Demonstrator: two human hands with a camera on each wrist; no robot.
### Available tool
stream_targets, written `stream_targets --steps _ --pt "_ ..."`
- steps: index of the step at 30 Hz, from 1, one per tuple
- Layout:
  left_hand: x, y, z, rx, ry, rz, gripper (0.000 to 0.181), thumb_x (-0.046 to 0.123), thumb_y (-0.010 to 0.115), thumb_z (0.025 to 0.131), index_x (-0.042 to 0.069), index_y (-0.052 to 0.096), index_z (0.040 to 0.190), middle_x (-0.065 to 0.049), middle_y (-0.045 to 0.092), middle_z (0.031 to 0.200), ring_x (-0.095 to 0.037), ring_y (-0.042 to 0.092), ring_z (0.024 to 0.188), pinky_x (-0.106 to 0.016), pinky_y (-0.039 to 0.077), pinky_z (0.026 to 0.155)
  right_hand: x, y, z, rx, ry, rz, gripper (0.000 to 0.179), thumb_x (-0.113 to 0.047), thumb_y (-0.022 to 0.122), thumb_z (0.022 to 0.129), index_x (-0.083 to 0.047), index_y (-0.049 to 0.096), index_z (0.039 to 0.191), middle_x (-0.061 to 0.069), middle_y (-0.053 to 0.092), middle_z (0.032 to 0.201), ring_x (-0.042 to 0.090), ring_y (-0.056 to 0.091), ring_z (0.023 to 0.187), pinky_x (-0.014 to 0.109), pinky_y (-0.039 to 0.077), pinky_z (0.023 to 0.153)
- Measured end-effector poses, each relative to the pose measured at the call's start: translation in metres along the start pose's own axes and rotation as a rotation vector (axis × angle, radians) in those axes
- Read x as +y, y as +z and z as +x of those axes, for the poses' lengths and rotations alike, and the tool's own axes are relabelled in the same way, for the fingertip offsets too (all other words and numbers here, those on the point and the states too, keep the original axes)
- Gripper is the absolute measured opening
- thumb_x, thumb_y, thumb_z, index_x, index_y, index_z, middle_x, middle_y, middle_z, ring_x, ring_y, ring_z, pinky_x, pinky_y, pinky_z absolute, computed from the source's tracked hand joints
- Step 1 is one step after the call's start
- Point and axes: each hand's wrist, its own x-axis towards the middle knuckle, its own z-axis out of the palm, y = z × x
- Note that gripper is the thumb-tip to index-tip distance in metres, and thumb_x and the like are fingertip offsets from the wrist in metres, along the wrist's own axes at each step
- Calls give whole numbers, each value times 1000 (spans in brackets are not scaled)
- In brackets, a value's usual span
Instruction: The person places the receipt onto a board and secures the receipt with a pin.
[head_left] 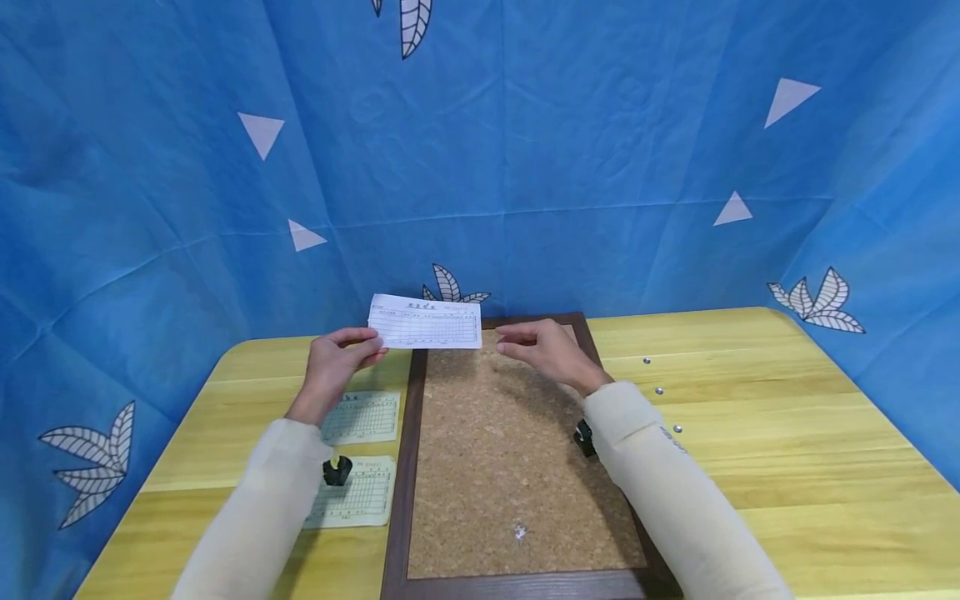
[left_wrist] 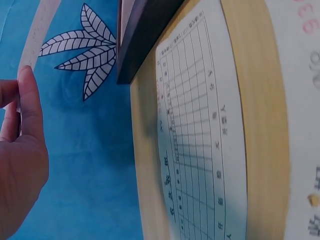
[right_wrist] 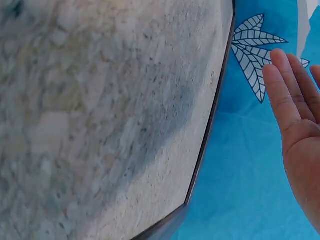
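My left hand (head_left: 336, 367) pinches a white printed form slip (head_left: 426, 323) by its lower left corner, holding it up over the far end of a framed cork board (head_left: 517, 467). In the left wrist view the slip (left_wrist: 41, 30) appears nearly edge-on between thumb and fingers. My right hand (head_left: 551, 354) hovers above the board's far right part, just right of the slip's edge. Its fingers are extended and hold nothing, as the right wrist view of the hand (right_wrist: 300, 115) also shows. The cork surface (right_wrist: 115, 110) lies beside that hand.
Two greenish form slips lie left of the board, a farther one (head_left: 363, 417) and a nearer one (head_left: 360, 500). Several small metallic pieces (head_left: 659, 391) sit on the wooden table (head_left: 787, 433) to the right. A blue curtain (head_left: 562, 150) hangs behind the table.
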Motion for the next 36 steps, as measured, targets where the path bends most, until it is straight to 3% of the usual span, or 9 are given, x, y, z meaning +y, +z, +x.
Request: stream_targets --steps 9,17,22,26,31,36 --pt "0 9 1 -17 1 -13 31 7 68 95 -6 63 123 -14 62 110 -8 70 78 -32 54 87 -1 5 4 -10 -20 24 38 -19 63 100 -4 62 136 14 66 127 25 64 113 40 53 89" --pt "-2 17 1 -29 2 -32 30 6 69 94 -6 63 121 -15 61 111 -9 70 78 -31 55 84 -4 9 10 0 14 82 37 -16 61 101 -2 61 136 15 68 122 26 67 108 43 53 91" --pt "-3 22 0 -44 12 -30 29 5 69 94 -5 64 121 -16 60 112 -10 70 78 -31 56 83 -5 11 12 36 34 114 33 -12 60 101 1 63 132 17 71 111 34 68 103 47 53 89" --pt "-3 26 0 -53 6 -5 30 5 69 94 -3 66 123 -17 61 114 -10 71 78 -30 56 81 -6 10 10 77 45 83 32 -11 61 100 2 65 129 18 71 110 31 69 97 47 54 86" --pt "-3 31 0 -65 -6 18 32 6 68 95 -1 66 126 -19 63 120 -10 71 81 -36 54 88 -6 8 8 111 70 22 31 -12 61 100 -1 66 129 15 71 108 22 69 93 36 54 78" --pt "-1 38 0 -65 -2 19 31 6 68 95 0 67 125 -19 63 121 -10 71 82 -38 54 90 -4 1 7 104 95 5 33 -15 61 101 -3 66 131 17 71 107 24 68 94 30 50 71"
